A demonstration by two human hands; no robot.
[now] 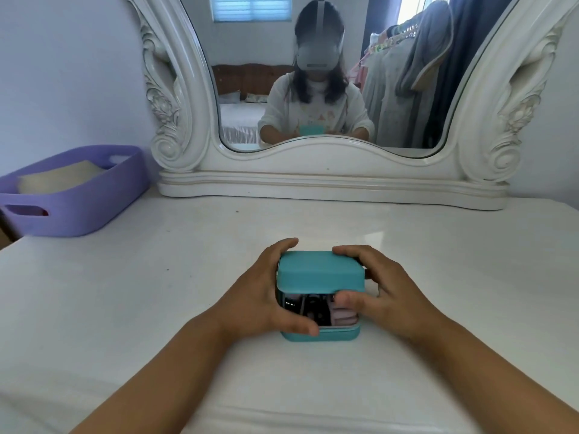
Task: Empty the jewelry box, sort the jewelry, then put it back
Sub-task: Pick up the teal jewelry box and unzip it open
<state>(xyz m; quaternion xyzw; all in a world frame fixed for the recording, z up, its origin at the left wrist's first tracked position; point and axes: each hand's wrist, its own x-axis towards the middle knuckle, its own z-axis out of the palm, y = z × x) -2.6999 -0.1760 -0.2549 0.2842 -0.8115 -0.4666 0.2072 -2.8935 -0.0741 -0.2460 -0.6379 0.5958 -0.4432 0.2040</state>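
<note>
A small teal jewelry box point(319, 272) sits on the white dressing table point(156, 292) in front of me. Its lid is partly raised, and a mirror inside the lid shows dark reflections and something pink. My left hand point(260, 296) grips the box's left side, thumb on the base's front edge. My right hand point(382, 292) holds the right side, fingers over the lid's top corner and thumb under the lid's front edge. The jewelry inside is hidden.
A purple plastic basket point(72, 189) with a pale folded item stands at the table's far left. A large white carved mirror point(329, 170) rises along the back edge and reflects a person, a bed and hanging clothes.
</note>
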